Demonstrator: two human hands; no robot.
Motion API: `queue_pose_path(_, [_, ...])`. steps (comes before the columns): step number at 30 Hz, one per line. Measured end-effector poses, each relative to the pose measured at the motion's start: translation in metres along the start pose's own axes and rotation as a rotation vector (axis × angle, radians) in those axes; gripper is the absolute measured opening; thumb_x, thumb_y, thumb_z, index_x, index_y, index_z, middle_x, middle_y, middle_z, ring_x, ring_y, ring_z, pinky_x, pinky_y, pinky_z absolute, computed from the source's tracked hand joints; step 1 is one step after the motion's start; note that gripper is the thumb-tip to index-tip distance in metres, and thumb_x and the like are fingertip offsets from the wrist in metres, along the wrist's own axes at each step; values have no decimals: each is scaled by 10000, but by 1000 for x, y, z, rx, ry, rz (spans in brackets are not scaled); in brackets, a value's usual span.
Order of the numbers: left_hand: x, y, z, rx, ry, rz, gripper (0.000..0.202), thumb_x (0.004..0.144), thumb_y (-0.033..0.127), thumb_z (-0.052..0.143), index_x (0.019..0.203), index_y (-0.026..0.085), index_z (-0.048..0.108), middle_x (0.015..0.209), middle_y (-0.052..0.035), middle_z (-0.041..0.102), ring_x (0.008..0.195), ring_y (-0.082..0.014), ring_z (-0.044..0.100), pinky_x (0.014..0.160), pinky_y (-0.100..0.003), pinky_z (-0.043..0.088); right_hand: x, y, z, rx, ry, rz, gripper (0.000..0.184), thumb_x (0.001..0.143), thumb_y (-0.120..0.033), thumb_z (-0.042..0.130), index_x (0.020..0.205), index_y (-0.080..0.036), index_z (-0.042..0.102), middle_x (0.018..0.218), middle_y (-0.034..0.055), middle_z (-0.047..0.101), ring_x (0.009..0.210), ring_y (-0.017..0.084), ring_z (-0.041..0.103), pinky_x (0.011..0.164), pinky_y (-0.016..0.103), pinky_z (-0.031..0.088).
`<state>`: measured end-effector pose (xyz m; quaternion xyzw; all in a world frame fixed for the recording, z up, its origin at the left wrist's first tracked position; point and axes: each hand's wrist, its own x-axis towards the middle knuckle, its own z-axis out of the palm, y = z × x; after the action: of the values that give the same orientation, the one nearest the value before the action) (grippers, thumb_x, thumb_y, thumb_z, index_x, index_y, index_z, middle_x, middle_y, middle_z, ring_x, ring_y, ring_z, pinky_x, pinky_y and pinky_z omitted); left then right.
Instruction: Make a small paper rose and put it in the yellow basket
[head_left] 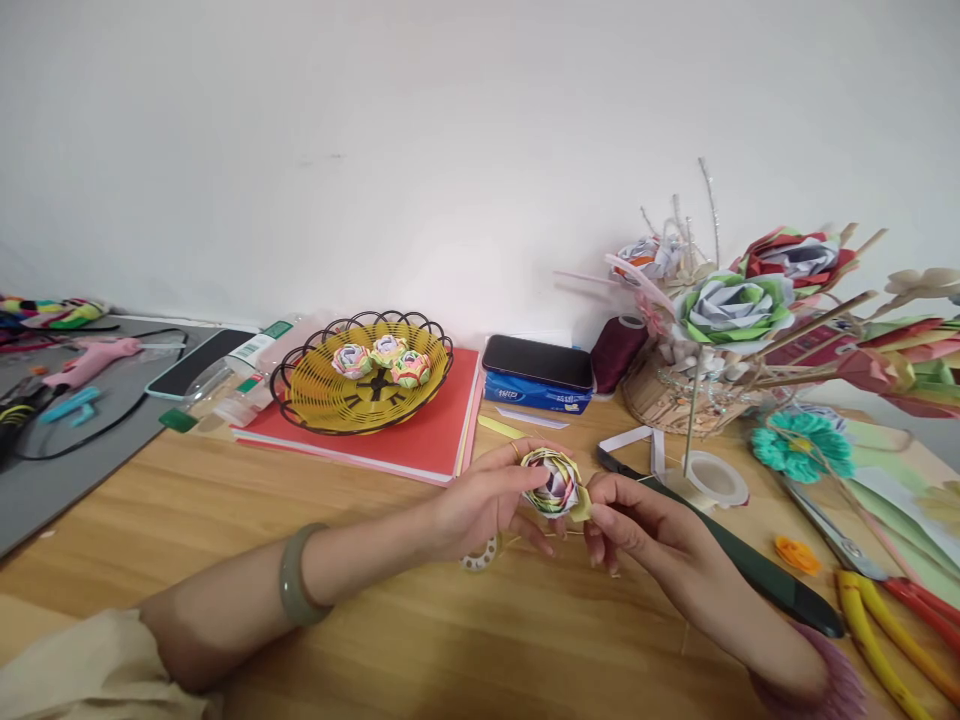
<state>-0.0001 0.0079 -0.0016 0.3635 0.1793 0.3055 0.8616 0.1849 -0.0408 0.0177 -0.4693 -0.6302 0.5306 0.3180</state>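
Note:
A round paper rose (553, 484), folded from strips of white, yellow-green and pink, is held above the wooden table. My left hand (491, 500) grips it from the left, with the thumb lying across its face. At its right edge my right hand (637, 520) pinches a small yellow-green paper tab (582, 506). Below the left fingers lies a pale ring-shaped object with holes (480, 553), partly covered by the hand. Three similar paper roses (389, 348) sit in the yellow woven basket (330, 400).
The basket stands on red paper sheets (442, 440). Behind the hands are a blue tissue pack (525, 392) with a phone (536, 362) on it. Scissors (847, 545), a tape roll (712, 478) and a flower arrangement (735, 310) stand right; a pink glue gun (90, 360) lies far left.

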Motion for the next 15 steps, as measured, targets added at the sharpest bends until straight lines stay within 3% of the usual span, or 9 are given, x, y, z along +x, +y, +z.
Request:
queue_pose_path(8, [2,-2,-2,-45,-21,-11,303,747,310,613,1000,165,531,805,-28,582,606,-125,607,500,-237,521,2,3,-4,211,36,-4,275,866,-390,480,684,-188,519,624,-13,526,579,119,491,541,248,400])
queue_pose_path(15, [1,-1,-2,-15,-6,-20,325,758,317,602,1043,172,544,814,-30,576,593,-117,604,491,-232,516,2,1,-4,198,128,2,269,847,-411,510,734,-181,589,603,-9,529,567,118,483,530,246,377])
